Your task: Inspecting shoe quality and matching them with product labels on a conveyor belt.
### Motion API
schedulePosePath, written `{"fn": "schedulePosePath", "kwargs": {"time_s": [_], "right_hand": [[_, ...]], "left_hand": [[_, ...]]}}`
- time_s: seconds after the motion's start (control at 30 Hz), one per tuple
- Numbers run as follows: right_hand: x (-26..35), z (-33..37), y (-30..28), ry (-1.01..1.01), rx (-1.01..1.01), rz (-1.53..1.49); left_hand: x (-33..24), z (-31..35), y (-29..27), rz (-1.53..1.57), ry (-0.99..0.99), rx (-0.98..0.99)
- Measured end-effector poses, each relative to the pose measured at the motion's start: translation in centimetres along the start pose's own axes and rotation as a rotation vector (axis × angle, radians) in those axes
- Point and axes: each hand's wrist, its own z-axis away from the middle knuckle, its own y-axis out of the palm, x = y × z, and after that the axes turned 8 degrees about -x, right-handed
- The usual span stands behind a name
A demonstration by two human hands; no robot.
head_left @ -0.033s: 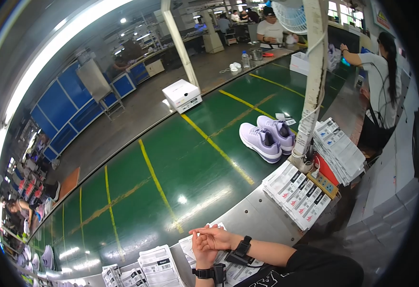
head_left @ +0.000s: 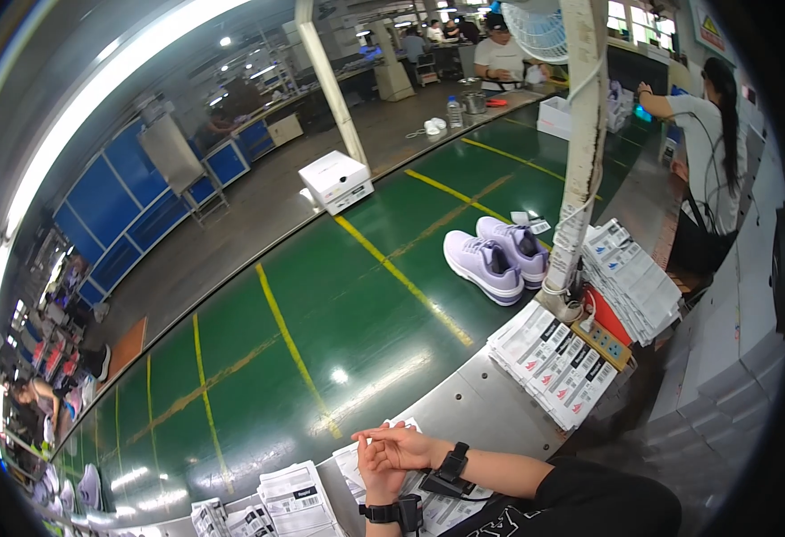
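Lying half-hidden at six o'clock, white papers [head_left: 348, 464] with black print slant longways, about eleven to five. Above, the left hand [head_left: 378, 463] bends its fingers loosely; the right hand [head_left: 408, 446] points close fingers toward nine.

- A black sleeve [head_left: 603, 497] swept in first, short and loose!
- White print [head_left: 507, 519] flashed across the dark shirt [head_left: 549, 512], bold, jagged strokes.
- The right wrist [head_left: 436, 453] wore a black strap [head_left: 455, 458], with a boxy black module [head_left: 442, 485] beside it.
- The left wrist [head_left: 382, 491] answered: another black band [head_left: 377, 513], another dark block [head_left: 410, 514]!
- A thin dark cable [head_left: 477, 498] showed by the right module.
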Motion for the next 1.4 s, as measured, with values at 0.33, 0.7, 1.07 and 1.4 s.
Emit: {"fn": "schedulePosePath", "kwargs": {"time_s": [0.33,0.7,1.07,1.4], "right_hand": [[-0.3,-0.2,0.1,0.012,0.028,-0.026],[-0.7,-0.8,-0.1,-0.001,0.03,-0.021],[-0.9,-1.2,-0.1,-0.001,0.014,-0.003],[-1.1,-1.5,-0.1,0.002,0.024,-0.018]], "left_hand": [[-0.1,0.3,-0.2,0.024,0.026,-0.007],[-0.5,0.3,-0.6,0.0,0.057,-0.045],[-0.9,0.4,-0.4,-0.002,0.059,0.019],[-1.2,0.3,-0.8,0.002,0.063,0.015]]}}
